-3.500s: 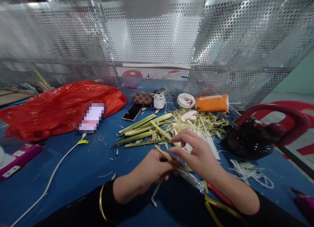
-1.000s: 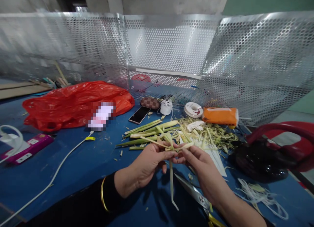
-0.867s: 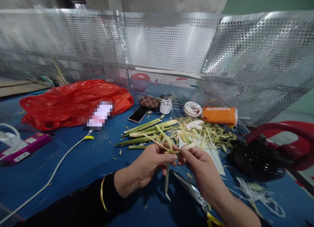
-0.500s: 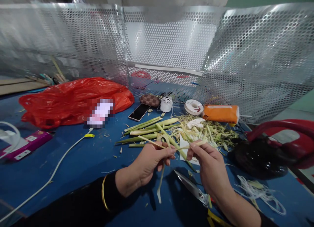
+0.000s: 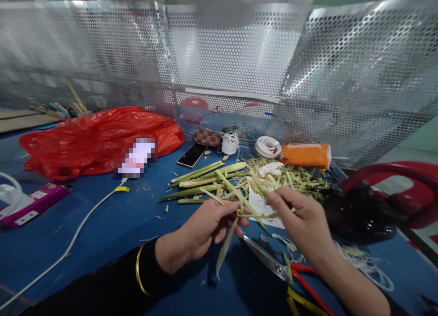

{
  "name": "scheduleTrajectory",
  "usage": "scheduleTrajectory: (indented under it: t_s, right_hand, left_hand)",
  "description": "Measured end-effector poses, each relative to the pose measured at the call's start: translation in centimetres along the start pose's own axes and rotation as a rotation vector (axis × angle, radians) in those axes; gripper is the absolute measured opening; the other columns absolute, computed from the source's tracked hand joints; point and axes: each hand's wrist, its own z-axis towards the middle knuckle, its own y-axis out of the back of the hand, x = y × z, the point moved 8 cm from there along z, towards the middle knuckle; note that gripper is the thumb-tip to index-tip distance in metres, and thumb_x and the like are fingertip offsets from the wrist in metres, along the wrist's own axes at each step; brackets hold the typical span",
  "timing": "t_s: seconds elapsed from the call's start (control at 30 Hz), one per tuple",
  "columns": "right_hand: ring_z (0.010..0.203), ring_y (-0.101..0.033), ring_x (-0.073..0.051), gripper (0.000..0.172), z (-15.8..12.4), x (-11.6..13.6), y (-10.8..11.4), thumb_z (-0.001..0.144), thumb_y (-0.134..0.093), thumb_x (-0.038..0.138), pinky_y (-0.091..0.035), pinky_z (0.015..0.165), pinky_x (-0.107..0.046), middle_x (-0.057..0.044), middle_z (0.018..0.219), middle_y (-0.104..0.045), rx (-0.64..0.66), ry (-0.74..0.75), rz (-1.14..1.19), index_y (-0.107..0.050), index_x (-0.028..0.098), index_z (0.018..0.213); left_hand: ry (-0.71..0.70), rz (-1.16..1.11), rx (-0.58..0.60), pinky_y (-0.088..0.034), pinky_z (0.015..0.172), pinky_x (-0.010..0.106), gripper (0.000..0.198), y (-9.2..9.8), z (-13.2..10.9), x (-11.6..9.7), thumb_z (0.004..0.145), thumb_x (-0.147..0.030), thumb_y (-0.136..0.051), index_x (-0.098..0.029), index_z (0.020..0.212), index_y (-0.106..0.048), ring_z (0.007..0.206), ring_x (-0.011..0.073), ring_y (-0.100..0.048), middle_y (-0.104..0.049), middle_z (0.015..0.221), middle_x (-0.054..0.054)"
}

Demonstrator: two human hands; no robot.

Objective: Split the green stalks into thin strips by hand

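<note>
My left hand (image 5: 205, 225) is closed in a pinch on thin green-yellow leaf strips (image 5: 227, 236), and one strip hangs down below it. My right hand (image 5: 303, 220) is to its right, fingers curled on the other end of a strip that spans the two hands. Both hands hover over the blue table (image 5: 112, 225). Beneath them lies a pair of scissors (image 5: 273, 263) with red and yellow handles. Beyond the hands are several green stalks (image 5: 201, 179) and a heap of leaf trimmings (image 5: 290, 177).
A red plastic bag (image 5: 99, 140) lies at the left, a phone (image 5: 190, 155) behind the stalks. An orange packet (image 5: 304, 154), a tape roll (image 5: 268, 147) and a twine spool (image 5: 230, 143) stand by the perforated metal screen (image 5: 239, 65). A dark kettle (image 5: 362, 211) sits right, a white cable (image 5: 78, 238) left.
My hands have drawn a little apart; the right hand moved right with the strip stretched between them. The hanging strip now slants down to the left. The view shifted slightly.
</note>
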Motion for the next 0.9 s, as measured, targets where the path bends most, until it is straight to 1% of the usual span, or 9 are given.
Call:
scheduleTrajectory:
  t_s: [0.07,0.17,0.3,0.43,0.53,0.6,0.7,0.8,0.9]
  right_hand:
    - [0.068,-0.055,-0.017,0.023,-0.3,-0.1,-2.4,0.083,-0.06,0.037,-0.041,0.064,-0.028,-0.002,0.069,-0.062,0.183,-0.042,0.138,-0.068,0.02,0.068]
    - [0.06,-0.053,-0.014,0.024,-1.4,-1.5,-5.8,0.079,-0.064,0.039,-0.04,0.06,-0.026,0.0,0.062,-0.059,0.384,-0.318,0.494,-0.065,0.018,0.067]
    - [0.05,-0.045,-0.009,0.028,-2.4,-2.5,-6.9,0.073,-0.07,0.036,-0.036,0.051,-0.023,0.004,0.052,-0.051,0.315,-0.477,0.733,-0.055,0.018,0.057]
    - [0.048,-0.041,-0.008,0.029,-2.5,-2.9,-6.2,0.069,-0.071,0.035,-0.035,0.047,-0.022,0.006,0.052,-0.047,0.176,-0.472,0.71,-0.053,0.018,0.056]
    - [0.047,-0.042,-0.01,0.029,-2.1,-2.8,-6.3,0.074,-0.065,0.039,-0.035,0.046,-0.023,0.005,0.051,-0.047,0.265,-0.426,0.559,-0.054,0.018,0.056]
    - [0.051,-0.046,-0.012,0.031,-1.1,-2.4,-4.8,0.081,-0.059,0.039,-0.037,0.05,-0.025,0.002,0.054,-0.05,0.222,-0.289,0.317,-0.057,0.018,0.058]
    - [0.069,-0.054,-0.016,0.018,0.0,-0.4,-1.4,0.085,-0.056,0.034,-0.043,0.064,-0.029,-0.002,0.072,-0.06,-0.013,0.024,0.011,-0.066,0.019,0.081]
    - [0.083,-0.059,-0.019,0.015,-0.2,1.0,-2.4,0.086,-0.058,0.029,-0.045,0.075,-0.032,-0.005,0.086,-0.064,0.166,0.143,0.018,-0.07,0.021,0.091]
    - [0.078,-0.06,-0.017,0.008,-1.2,0.8,-4.9,0.079,-0.064,0.026,-0.047,0.072,-0.029,-0.002,0.081,-0.064,0.412,0.004,0.162,-0.072,0.022,0.078]
  left_hand:
    - [0.006,0.06,0.027,-0.019,0.032,0.014,0.03,-0.5,-0.1,0.4,0.081,-0.039,-0.061,-0.011,0.083,-0.07,0.048,0.0055,-0.055,-0.066,0.072,0.006]
    - [0.032,0.144,0.044,-0.018,0.032,0.015,0.029,-1.0,-0.3,0.9,0.079,-0.039,-0.064,-0.011,0.068,-0.067,0.041,0.0025,-0.047,-0.063,0.063,0.002]
    - [0.07,0.167,0.047,-0.017,0.032,0.015,0.023,-1.3,-0.3,1.5,0.077,-0.031,-0.064,-0.012,0.064,-0.065,0.04,0.0023,-0.045,-0.059,0.058,-0.001]
    - [0.086,0.184,0.066,-0.021,0.034,0.015,0.019,-1.3,-0.3,2.1,0.076,-0.03,-0.065,-0.013,0.066,-0.065,0.043,0.0032,-0.047,-0.061,0.062,0.0]
    - [0.092,0.219,0.087,-0.023,0.035,0.015,0.021,-1.4,-0.4,2.4,0.075,-0.032,-0.066,-0.012,0.069,-0.066,0.044,0.0035,-0.047,-0.061,0.063,0.0]
    - [0.104,0.22,0.101,-0.023,0.035,0.015,0.025,-1.6,-0.4,2.6,0.074,-0.037,-0.066,-0.012,0.074,-0.067,0.045,0.0041,-0.047,-0.062,0.066,0.001]
    - [0.122,0.182,0.15,-0.024,0.034,0.016,0.034,-2.1,-0.5,2.6,0.077,-0.045,-0.062,-0.012,0.075,-0.067,0.046,0.0048,-0.047,-0.063,0.07,0.003]
    - [0.132,0.192,0.189,-0.024,0.034,0.016,0.026,-2.6,-0.7,2.6,0.076,-0.038,-0.061,-0.013,0.073,-0.066,0.045,0.0049,-0.046,-0.061,0.068,0.001]
    - [0.107,0.3,0.19,-0.022,0.034,0.017,0.016,-2.7,-0.8,2.5,0.074,-0.028,-0.059,-0.014,0.066,-0.063,0.041,0.0045,-0.04,-0.055,0.057,-0.003]
